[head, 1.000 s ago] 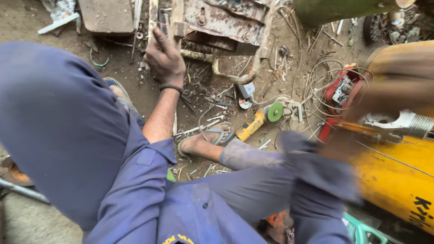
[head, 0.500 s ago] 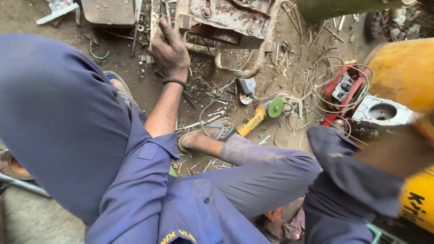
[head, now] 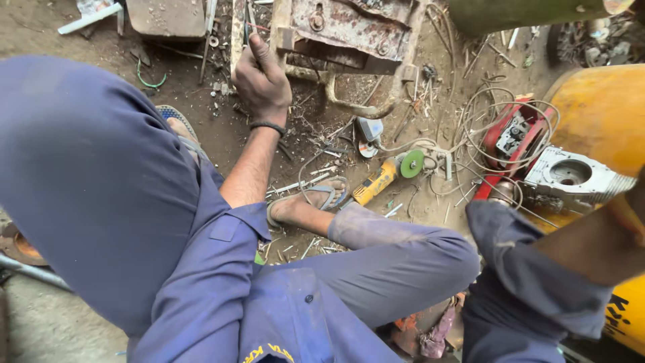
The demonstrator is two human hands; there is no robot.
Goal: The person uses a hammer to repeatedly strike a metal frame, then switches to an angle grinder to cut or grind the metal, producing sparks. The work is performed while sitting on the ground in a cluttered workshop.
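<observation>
My left hand (head: 262,79) reaches forward over the dirt floor, its fingers closed round a thin metal rod (head: 249,23) that points away from me. A dark band sits on that wrist. The hand rests beside a rusty metal frame (head: 349,30). My right forearm (head: 591,245) comes out of a blue sleeve at the lower right and runs off the right edge, so the hand itself is out of view. My blue-clad knees fill the left and the bottom centre, and my sandalled foot (head: 302,202) lies between them.
A yellow angle grinder (head: 386,173) with a green disc lies past the foot amid tangled wire. To the right are a red machine (head: 512,134), a grey metal casing (head: 571,178) and a large yellow tank (head: 601,111). Scrap and nails litter the ground.
My right arm has drawn back from the yellow tank toward the lower right, uncovering the grey casing. My left hand keeps its hold on the rod in much the same place.
</observation>
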